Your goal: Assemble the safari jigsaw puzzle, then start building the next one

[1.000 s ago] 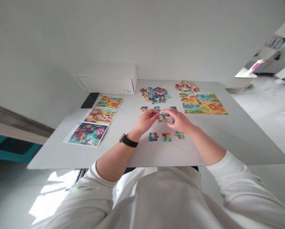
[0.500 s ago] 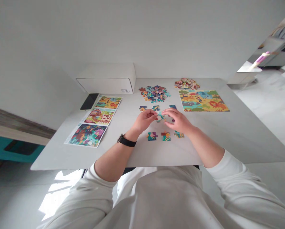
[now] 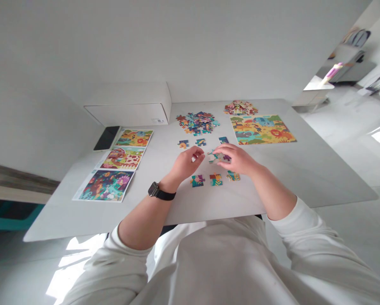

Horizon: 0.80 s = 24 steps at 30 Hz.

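Note:
My left hand hovers over the table, fingers curled, with a small gap between thumb and fingertips and no piece visible there. To its right lies a teal-and-white puzzle piece. My right hand has its thumb and fingers apart beside that piece; whether a fingertip touches it I cannot tell. A purple piece shows partly beneath the right hand. Nearer me is a row of a purple-and-teal piece, a red-and-teal piece and a leafy piece. Beyond the hands lie a moon piece, a teal piece and a dark blue piece.
A blue-toned puzzle pile and a pinkish pile lie farther back. An animal picture puzzle is at right. On the left are a picture sheet, a black phone and a white box against the wall.
My left hand has drawn slightly back from the teal-and-white piece, and its pinch has loosened. The right hand stays nearly in place. The whole view has shifted a little.

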Each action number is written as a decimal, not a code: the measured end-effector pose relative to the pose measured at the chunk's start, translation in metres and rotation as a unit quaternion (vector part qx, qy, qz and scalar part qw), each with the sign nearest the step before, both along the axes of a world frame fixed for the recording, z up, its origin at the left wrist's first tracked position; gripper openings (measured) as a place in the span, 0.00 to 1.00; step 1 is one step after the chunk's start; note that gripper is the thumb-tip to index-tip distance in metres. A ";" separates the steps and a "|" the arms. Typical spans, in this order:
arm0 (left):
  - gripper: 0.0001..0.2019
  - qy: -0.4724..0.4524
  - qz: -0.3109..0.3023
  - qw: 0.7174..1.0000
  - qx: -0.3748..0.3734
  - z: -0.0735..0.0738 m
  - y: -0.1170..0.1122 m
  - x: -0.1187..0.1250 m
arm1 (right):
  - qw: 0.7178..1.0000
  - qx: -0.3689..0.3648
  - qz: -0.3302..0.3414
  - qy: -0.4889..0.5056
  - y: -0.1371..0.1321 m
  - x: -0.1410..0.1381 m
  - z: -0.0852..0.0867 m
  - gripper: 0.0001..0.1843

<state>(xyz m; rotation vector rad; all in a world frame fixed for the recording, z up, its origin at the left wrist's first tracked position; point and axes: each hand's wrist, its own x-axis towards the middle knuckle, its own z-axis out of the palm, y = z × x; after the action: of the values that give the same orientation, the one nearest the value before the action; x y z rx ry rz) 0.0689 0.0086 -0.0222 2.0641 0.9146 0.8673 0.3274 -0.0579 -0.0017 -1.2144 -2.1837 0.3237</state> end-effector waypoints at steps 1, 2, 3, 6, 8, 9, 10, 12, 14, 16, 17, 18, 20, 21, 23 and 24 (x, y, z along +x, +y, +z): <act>0.10 0.031 -0.008 0.999 0.028 0.001 -0.001 -0.001 | 1.000 -0.007 -0.008 -0.002 -0.001 0.003 0.001 0.20; 0.10 0.059 -0.028 0.997 0.046 0.003 -0.003 -0.002 | 1.000 -0.014 -0.016 -0.004 -0.001 0.007 0.001 0.20; 0.10 0.084 -0.057 0.993 0.059 0.004 -0.004 -0.002 | 0.999 -0.020 -0.025 -0.007 -0.001 0.010 0.002 0.20; 0.12 0.143 -0.144 0.975 0.086 0.008 -0.012 0.000 | 0.998 -0.026 -0.048 -0.011 -0.001 0.019 0.002 0.19; 0.13 0.184 -0.169 0.963 0.103 0.009 -0.018 0.003 | 0.998 -0.023 -0.057 -0.013 -0.001 0.022 0.002 0.19; 0.14 0.204 -0.175 0.957 0.110 0.010 -0.022 0.005 | 0.998 -0.021 -0.058 -0.013 -0.001 0.023 0.002 0.19; 0.15 0.223 -0.178 0.951 0.116 0.010 -0.025 0.006 | 0.998 -0.020 -0.058 -0.013 -0.001 0.024 0.001 0.19; 0.18 0.253 -0.185 0.941 0.127 0.012 -0.031 0.008 | 0.998 -0.023 -0.056 -0.010 -0.001 0.024 0.000 0.19; 0.19 0.271 -0.190 0.934 0.135 0.013 -0.034 0.009 | 0.998 -0.032 -0.053 -0.009 -0.001 0.024 0.000 0.19; 0.19 0.284 -0.189 0.930 0.136 0.015 -0.036 0.008 | 0.997 -0.044 -0.056 -0.011 -0.002 0.023 0.000 0.20; 0.18 0.289 -0.187 0.929 0.133 0.016 -0.035 0.007 | 0.997 -0.049 -0.056 -0.013 -0.002 0.023 0.000 0.20; 0.17 0.293 -0.185 0.929 0.129 0.017 -0.035 0.005 | 0.997 -0.054 -0.054 -0.014 -0.003 0.022 0.000 0.19; 0.16 0.300 -0.178 0.930 0.115 0.017 -0.032 -0.001 | 0.997 -0.057 -0.042 -0.016 -0.005 0.021 0.000 0.18; 0.16 0.303 -0.173 0.931 0.105 0.018 -0.030 -0.005 | 0.998 -0.058 -0.033 -0.017 -0.006 0.021 0.000 0.18; 0.16 0.312 -0.163 0.933 0.080 0.018 -0.025 -0.012 | 0.998 -0.059 -0.015 -0.020 -0.008 0.020 -0.002 0.17; 0.16 0.315 -0.158 0.933 0.065 0.019 -0.024 -0.016 | 0.998 -0.061 -0.006 -0.023 -0.009 0.019 -0.002 0.17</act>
<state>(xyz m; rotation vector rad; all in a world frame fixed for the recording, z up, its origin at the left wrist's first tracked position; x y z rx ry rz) 0.0534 -0.0150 -0.0035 2.5721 0.8125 0.0788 0.3465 -0.0668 -0.0041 -1.3131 -2.2218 0.4344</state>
